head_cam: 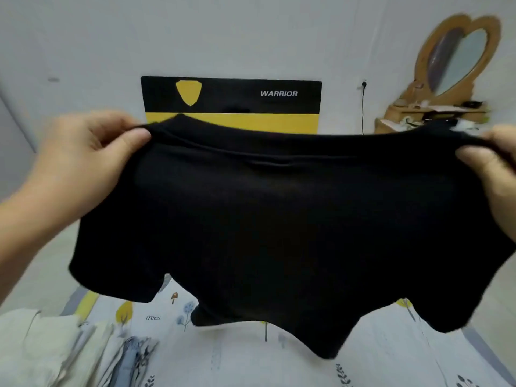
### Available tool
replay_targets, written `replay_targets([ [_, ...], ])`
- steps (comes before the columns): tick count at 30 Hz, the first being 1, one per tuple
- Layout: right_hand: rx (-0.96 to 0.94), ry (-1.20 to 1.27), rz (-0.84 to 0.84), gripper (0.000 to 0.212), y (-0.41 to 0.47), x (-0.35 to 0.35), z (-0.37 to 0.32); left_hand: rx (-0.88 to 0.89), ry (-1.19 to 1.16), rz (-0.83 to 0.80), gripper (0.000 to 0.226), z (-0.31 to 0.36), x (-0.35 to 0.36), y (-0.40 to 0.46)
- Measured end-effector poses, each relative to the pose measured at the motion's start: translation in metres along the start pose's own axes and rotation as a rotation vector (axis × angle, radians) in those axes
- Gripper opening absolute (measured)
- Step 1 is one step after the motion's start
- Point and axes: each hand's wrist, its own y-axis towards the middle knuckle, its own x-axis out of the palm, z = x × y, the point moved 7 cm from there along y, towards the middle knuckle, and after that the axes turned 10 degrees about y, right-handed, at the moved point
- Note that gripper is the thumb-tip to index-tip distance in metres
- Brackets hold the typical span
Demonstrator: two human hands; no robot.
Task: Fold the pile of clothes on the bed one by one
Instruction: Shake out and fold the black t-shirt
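A black T-shirt (279, 219) hangs spread out in the air above the bed (237, 356). My left hand (83, 163) pinches its left shoulder between thumb and fingers. My right hand (494, 169) pinches the right shoulder at the frame's right edge. Both short sleeves droop at the sides, and the folded lower part of the shirt hangs just above the patterned sheet. A pile of light and grey clothes (69, 350) lies on the bed at the lower left.
A black and yellow board marked WARRIOR (231, 96) leans on the white wall behind the bed. At the back right stands a wooden dressing table (430, 113) with a heart-shaped mirror (458, 57). A black cable (363, 113) hangs from a wall socket.
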Motion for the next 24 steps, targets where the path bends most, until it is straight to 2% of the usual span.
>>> replay_targets([
  [2,-0.024,-0.045,0.022,0.05,0.061,0.013,0.152,0.007,-0.064,0.031,0.015,0.006,-0.012,0.006],
  [3,-0.11,-0.039,0.071,0.054,0.118,0.033,0.241,0.004,-0.097,0.042,0.018,0.008,-0.016,0.009],
  [4,-0.175,-0.008,0.13,0.063,0.15,0.045,0.285,0.0,-0.109,0.056,0.025,0.006,-0.018,0.012],
  [5,-0.18,-0.004,0.103,0.068,0.152,0.048,0.275,-0.013,-0.109,0.059,0.029,0.006,-0.017,0.015],
  [6,-0.195,0.012,0.042,0.06,0.129,0.033,0.215,-0.029,-0.103,0.038,0.024,0.005,-0.013,0.018],
  [7,-0.219,-0.038,0.032,0.039,0.097,0.02,0.143,-0.044,-0.103,0.006,0.015,0.005,-0.004,0.021],
  [8,-0.197,0.001,-0.049,0.021,0.06,0.029,0.063,-0.039,-0.087,-0.022,0.01,0.003,0.009,0.022],
  [9,-0.151,0.025,-0.056,0.017,0.018,0.025,-0.043,-0.047,-0.07,-0.045,0.015,0.001,0.025,0.019],
  [10,-0.116,0.086,-0.097,0.017,0.012,0.046,-0.068,-0.067,-0.035,-0.085,0.02,-0.006,0.044,0.015],
  [12,-0.131,0.106,-0.236,0.019,-0.007,0.096,-0.059,-0.116,0.019,-0.205,0.023,-0.031,0.092,-0.003],
  [14,0.046,0.041,-0.385,0.02,-0.028,0.152,0.006,-0.189,0.045,-0.339,0.023,-0.064,0.146,-0.029],
  [16,0.127,0.012,-0.485,0.02,-0.053,0.204,0.044,-0.255,0.087,-0.462,0.029,-0.096,0.197,-0.059],
  [21,0.251,-0.044,-0.588,0.016,-0.107,0.302,0.116,-0.41,0.139,-0.608,0.032,-0.164,0.301,-0.12],
  [24,0.275,-0.057,-0.622,0.016,-0.125,0.353,0.152,-0.435,0.161,-0.643,0.027,-0.198,0.353,-0.142],
])
